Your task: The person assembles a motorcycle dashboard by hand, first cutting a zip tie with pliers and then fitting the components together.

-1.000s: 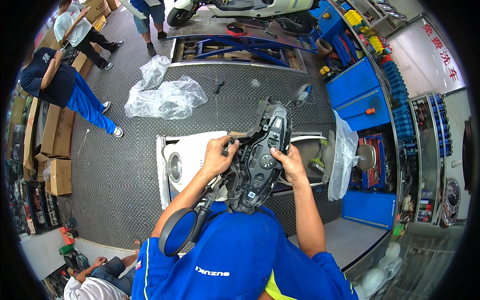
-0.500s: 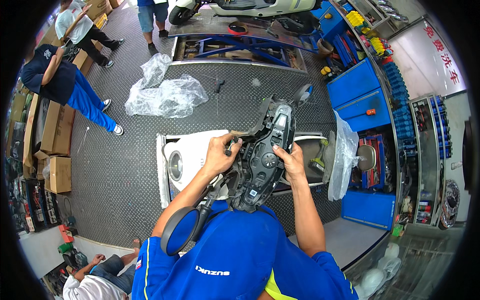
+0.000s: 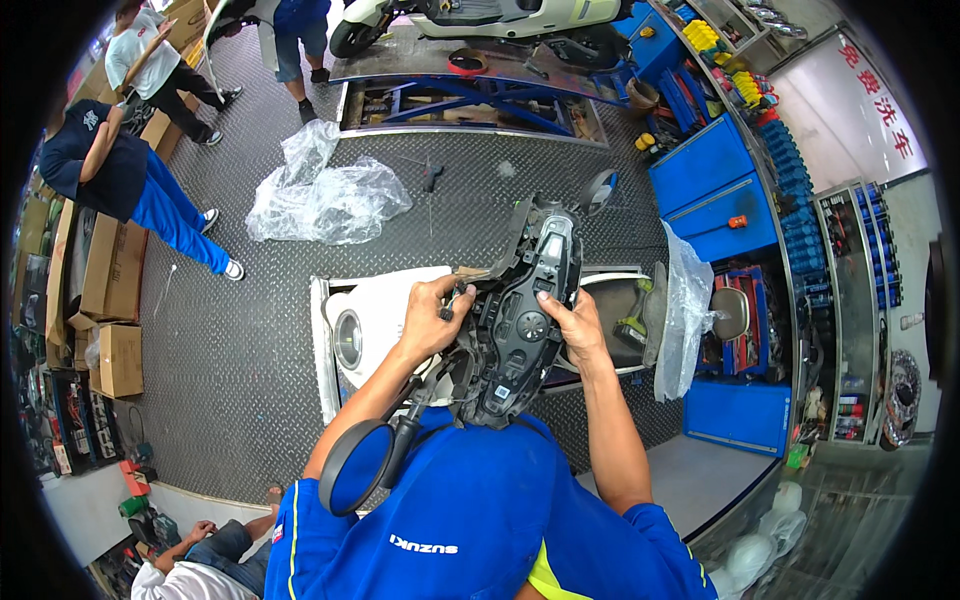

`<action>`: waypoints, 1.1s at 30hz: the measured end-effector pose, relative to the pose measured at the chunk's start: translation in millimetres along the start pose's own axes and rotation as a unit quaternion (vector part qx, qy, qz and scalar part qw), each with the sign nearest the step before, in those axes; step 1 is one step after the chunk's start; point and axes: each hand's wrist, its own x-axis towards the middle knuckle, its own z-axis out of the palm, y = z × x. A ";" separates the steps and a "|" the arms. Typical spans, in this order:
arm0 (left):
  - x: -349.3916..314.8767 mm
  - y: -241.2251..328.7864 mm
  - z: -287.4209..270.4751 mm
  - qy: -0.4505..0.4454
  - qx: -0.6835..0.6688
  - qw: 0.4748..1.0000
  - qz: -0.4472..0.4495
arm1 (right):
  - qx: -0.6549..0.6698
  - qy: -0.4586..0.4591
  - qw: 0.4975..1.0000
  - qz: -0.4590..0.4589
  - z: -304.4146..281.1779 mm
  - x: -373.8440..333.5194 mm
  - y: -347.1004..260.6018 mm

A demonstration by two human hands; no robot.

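In front of my chest is a long black plastic scooter handlebar housing [image 3: 520,330], with a round vented patch in its middle. My right hand [image 3: 572,322] grips its right edge, thumb on top and fingers underneath. At the housing's left side my left hand [image 3: 432,312] pinches a small black part [image 3: 453,301], perhaps a wiring connector; the fingers partly hide it. Below it, a black handlebar grip [image 3: 403,436] and a round mirror [image 3: 358,466] stick out to the left. Another mirror [image 3: 598,192] stands at the far right end. Behind my hands lies the white scooter body [image 3: 385,300].
Clear plastic wrap [image 3: 325,195] and a power drill [image 3: 432,175] lie on the patterned metal floor. A scooter [image 3: 500,22] stands on a lift beyond. Blue cabinets [image 3: 710,180] line the right. Several people stand or sit around; cardboard boxes [image 3: 120,360] are at left.
Both hands keep their hold on the housing and small part, with hardly any movement. At the far left back, a white curved panel has come into view beside a standing person.
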 end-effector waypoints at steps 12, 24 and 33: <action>0.8 -0.4 -8.6 -0.047 0.044 0.997 0.035 | 0.051 0.006 0.998 -0.023 -1.4 20.8 -31.2; 17.7 25.0 -58.2 -0.321 0.017 0.944 -0.074 | 0.001 0.022 1.000 -0.007 2.8 34.9 -40.8; 79.1 16.7 -27.4 -0.300 -0.163 0.927 -0.154 | 0.016 -0.071 0.997 -0.016 24.4 37.0 -50.3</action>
